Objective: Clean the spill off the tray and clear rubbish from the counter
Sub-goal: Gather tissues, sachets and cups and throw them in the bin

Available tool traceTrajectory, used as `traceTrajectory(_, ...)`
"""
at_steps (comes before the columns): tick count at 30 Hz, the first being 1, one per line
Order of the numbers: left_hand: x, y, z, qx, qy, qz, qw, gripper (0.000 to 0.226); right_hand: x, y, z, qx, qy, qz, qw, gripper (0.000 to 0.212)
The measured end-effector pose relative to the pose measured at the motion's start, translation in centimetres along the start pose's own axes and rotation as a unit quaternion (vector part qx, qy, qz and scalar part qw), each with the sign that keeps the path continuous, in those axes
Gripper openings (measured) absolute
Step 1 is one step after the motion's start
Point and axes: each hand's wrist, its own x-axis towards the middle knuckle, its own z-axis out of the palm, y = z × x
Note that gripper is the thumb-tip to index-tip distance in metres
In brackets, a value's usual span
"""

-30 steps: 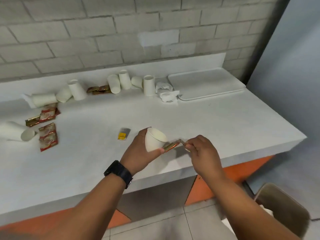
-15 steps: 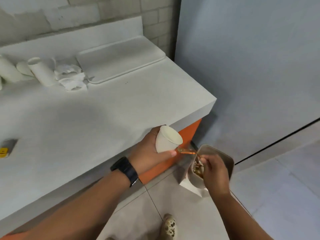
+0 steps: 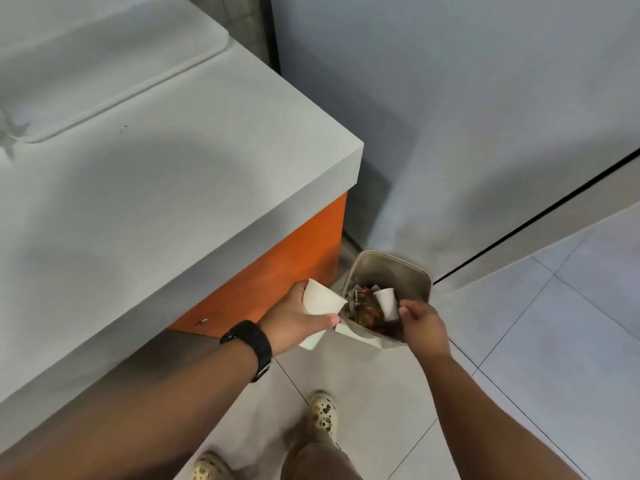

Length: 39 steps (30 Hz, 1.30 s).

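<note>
My left hand [image 3: 294, 320] grips a white paper cup [image 3: 322, 299], held on its side just left of a beige waste bin [image 3: 412, 271] on the floor. The bin holds brown wrappers [image 3: 367, 308] and another white paper cup [image 3: 387, 301]. My right hand [image 3: 424, 323] hovers over the bin's near rim with the fingers loosely curled and nothing visible in them. The white tray [image 3: 104, 53] lies at the far end of the grey counter [image 3: 156, 202], off to the upper left.
The counter's corner and its orange front panel [image 3: 273, 271] stand just left of the bin. A grey wall [image 3: 450, 116] rises behind the bin. My two feet in pale clogs [image 3: 323, 414] stand on the tiled floor below.
I have turned from the counter towards the bin. The wrapper that my right hand held is gone from it, and the hand now sits over the bin. My left hand has carried the cup beside the bin.
</note>
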Motion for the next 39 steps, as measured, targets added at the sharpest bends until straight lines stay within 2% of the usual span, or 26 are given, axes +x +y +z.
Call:
traceTrajectory(3, 2.7, 0.3, 2.0, -0.009, -0.017, -0.024, 1.000, 0.083, -0.3, 2.0, 0.1, -0.014, -0.034, -0.008, 0.999, 0.021)
traceTrajectory(6, 4.7, 1.9, 4.0, -0.067, -0.036, -0.043, 0.996, 0.067, -0.9, 3.6, -0.2, 0.005, -0.028, 0.021, 0.999, 0.021)
traceTrajectory(10, 5.5, 4.1, 5.6, -0.189, -0.066, -0.091, 0.975, 0.093, -1.2, 4.0, -0.9, 0.017, -0.029, 0.040, 0.999, 0.021)
traceTrajectory(15, 4.4, 3.3, 3.9, -0.171, -0.057, -0.084, 0.980, 0.090, -0.8, 2.3, -1.4, 0.015, -0.041, 0.001, 0.999, 0.021)
traceTrajectory(22, 0.7, 1.1, -1.1, -0.112, 0.019, -0.040, 0.993, 0.088, -1.0, -3.1, -0.4, 0.063, -0.091, -0.014, 0.994, 0.016)
traceTrajectory(25, -2.0, 0.7, -3.8, -0.089, 0.058, -0.024, 0.994, 0.088, -1.9, -6.9, 0.4, 0.079, -0.111, -0.054, 0.989, 0.014)
traceTrajectory(30, -5.7, 0.3, -7.3, -0.032, 0.087, 0.000, 0.996, 0.047, -5.0, -13.0, 2.0, 0.110, -0.187, -0.135, 0.967, 0.013)
traceTrajectory(35, -10.2, 0.3, -10.5, -0.001, 0.128, 0.046, 0.991, 0.025, -9.7, -19.3, 4.2, 0.107, -0.249, -0.215, 0.938, 0.018)
traceTrajectory(37, -12.2, -0.1, -12.0, -0.017, 0.139, 0.063, 0.988, 0.021, -11.7, -21.5, 5.1, 0.102, -0.268, -0.263, 0.921, 0.024)
traceTrajectory(39, -14.0, -0.7, -13.5, -0.043, 0.147, 0.071, 0.986, 0.028, -13.4, -23.2, 5.8, 0.101, -0.285, -0.296, 0.906, 0.024)
